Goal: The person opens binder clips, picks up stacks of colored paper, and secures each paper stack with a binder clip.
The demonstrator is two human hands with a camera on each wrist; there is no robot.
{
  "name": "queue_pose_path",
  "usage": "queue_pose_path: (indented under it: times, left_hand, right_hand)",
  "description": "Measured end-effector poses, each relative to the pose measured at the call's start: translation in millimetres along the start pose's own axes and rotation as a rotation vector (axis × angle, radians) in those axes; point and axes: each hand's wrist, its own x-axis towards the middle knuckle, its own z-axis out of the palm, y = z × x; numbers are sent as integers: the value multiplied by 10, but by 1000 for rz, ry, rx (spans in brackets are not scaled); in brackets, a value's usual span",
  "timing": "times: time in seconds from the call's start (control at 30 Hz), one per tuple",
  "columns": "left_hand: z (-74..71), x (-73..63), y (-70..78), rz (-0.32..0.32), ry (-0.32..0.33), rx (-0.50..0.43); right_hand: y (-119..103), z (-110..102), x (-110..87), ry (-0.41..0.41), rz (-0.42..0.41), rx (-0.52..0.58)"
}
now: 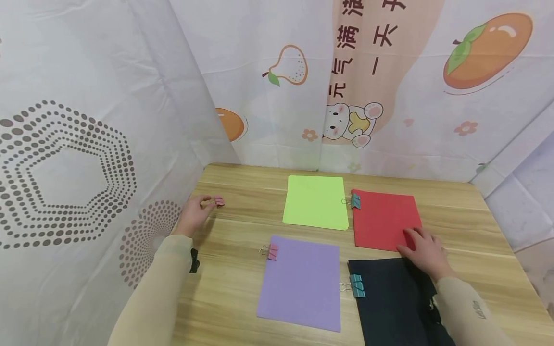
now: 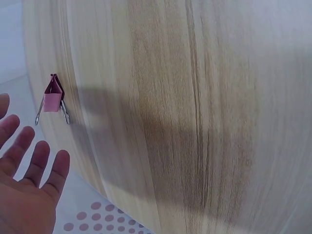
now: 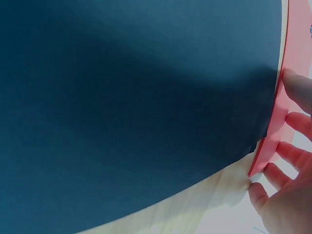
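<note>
At the table's left side, my left hand (image 1: 196, 215) reaches toward a pink binder clip (image 1: 219, 201). In the left wrist view the fingers are spread and relaxed, with a gap between them and the clip (image 2: 52, 95), whose wire handles point outward. My right hand (image 1: 426, 251) rests at the lower right corner of the red paper (image 1: 381, 218), fingertips touching it. A teal binder clip (image 1: 355, 201) grips the red paper's left edge. Just below lies the black paper (image 1: 385, 298), partly under my right wrist, with another teal binder clip (image 1: 357, 286) on its left edge.
Yellow-green paper sheets (image 1: 316, 202) lie left of the red paper, without a clip on them. Nearer is purple paper (image 1: 300, 283) with a pink binder clip (image 1: 272, 252) at its upper left. Printed curtains (image 1: 268, 120) hang behind and along the left of the wooden table (image 1: 233, 288).
</note>
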Motion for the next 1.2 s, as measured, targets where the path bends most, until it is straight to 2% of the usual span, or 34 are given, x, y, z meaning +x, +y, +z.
queue_pose_path:
  times: [0.13, 0.37, 0.47, 0.83, 0.97, 1.07, 1.2]
  left_hand:
    - [11, 23, -1, 10, 6, 10]
    - [37, 56, -3, 36, 21, 93]
    - [50, 49, 7, 32, 16, 88]
    - [102, 43, -27, 27, -71, 59]
    - [114, 41, -29, 6, -94, 58]
    - [135, 34, -14, -7, -100, 63]
    - [165, 30, 2, 11, -92, 106]
  right_hand:
    - [-6, -1, 0, -3, 10, -13]
    - [-24, -4, -12, -5, 13, -15]
    - [-31, -7, -20, -4, 12, -18]
    - [-42, -14, -25, -11, 12, -15]
    - [-56, -22, -39, -9, 8, -22]
    - [-61, -26, -48, -7, 6, -27]
    - [-59, -27, -55, -8, 6, -28]
